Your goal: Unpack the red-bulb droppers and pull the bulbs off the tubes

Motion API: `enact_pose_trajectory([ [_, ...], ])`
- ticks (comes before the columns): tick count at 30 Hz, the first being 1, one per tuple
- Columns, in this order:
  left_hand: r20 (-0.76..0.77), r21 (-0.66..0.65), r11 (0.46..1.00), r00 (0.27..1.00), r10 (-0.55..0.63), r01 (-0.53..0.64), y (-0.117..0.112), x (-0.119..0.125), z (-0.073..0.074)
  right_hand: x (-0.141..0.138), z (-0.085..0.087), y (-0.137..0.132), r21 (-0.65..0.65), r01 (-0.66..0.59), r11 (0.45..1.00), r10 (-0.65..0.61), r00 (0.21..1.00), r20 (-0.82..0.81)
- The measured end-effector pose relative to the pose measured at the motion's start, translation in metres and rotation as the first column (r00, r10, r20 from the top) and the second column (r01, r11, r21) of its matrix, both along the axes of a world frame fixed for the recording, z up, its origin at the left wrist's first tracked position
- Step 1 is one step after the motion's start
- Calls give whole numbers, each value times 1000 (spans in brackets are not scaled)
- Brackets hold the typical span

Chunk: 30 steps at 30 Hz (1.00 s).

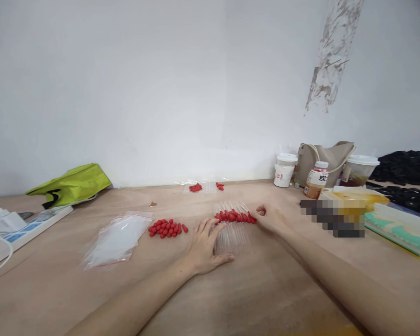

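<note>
A row of red rubber bulbs [233,216] lies across the table, with thin clear tubes [233,238] spread on the near side and pale slender stems [231,206] fanning out behind. My left hand [206,245] rests at the row's left end, fingers spread, fingertips over the leftmost bulbs and the thumb stretched out along the tubes' near ends. At the right end is my right hand [271,218], its fingers curled and pinched beside the last red bulb; what lies between them is hidden. Left of my left hand sits a loose pile of red bulbs [166,228].
Clear zip bags [121,238] lie left of the pile. Small bags with red bulbs [196,187] are by the wall. At left are a power strip [38,228] and a lime-green bag [72,184]; at right, a cup [285,170], a bottle [316,179], a handbag [331,156] and a tissue pack [401,228].
</note>
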<state>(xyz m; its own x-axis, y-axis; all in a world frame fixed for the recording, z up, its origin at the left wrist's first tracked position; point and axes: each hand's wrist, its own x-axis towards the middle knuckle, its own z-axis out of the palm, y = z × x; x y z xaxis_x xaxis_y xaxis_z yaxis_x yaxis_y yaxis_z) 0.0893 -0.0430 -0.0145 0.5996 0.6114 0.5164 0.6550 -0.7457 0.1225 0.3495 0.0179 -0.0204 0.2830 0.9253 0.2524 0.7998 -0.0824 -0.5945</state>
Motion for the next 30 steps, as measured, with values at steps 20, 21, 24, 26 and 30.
enact_pose_trajectory([
  [20,210,283,944,971,110,-169,-20,-43,1,-59,15,-63,401,-394,827,324,917,233],
  [21,195,305,935,973,123,-179,-20,-43,2,-67,12,-70,420,-455,785,381,889,252],
  [24,115,330,933,987,111,-143,-21,-43,3,-85,3,-87,448,-543,711,473,840,267],
  [26,57,313,945,995,76,-90,-23,-42,0,-91,-2,-93,447,-566,692,503,823,265],
  [30,24,277,959,998,50,-55,-23,-38,-6,-93,-5,-95,439,-594,674,519,804,292],
])
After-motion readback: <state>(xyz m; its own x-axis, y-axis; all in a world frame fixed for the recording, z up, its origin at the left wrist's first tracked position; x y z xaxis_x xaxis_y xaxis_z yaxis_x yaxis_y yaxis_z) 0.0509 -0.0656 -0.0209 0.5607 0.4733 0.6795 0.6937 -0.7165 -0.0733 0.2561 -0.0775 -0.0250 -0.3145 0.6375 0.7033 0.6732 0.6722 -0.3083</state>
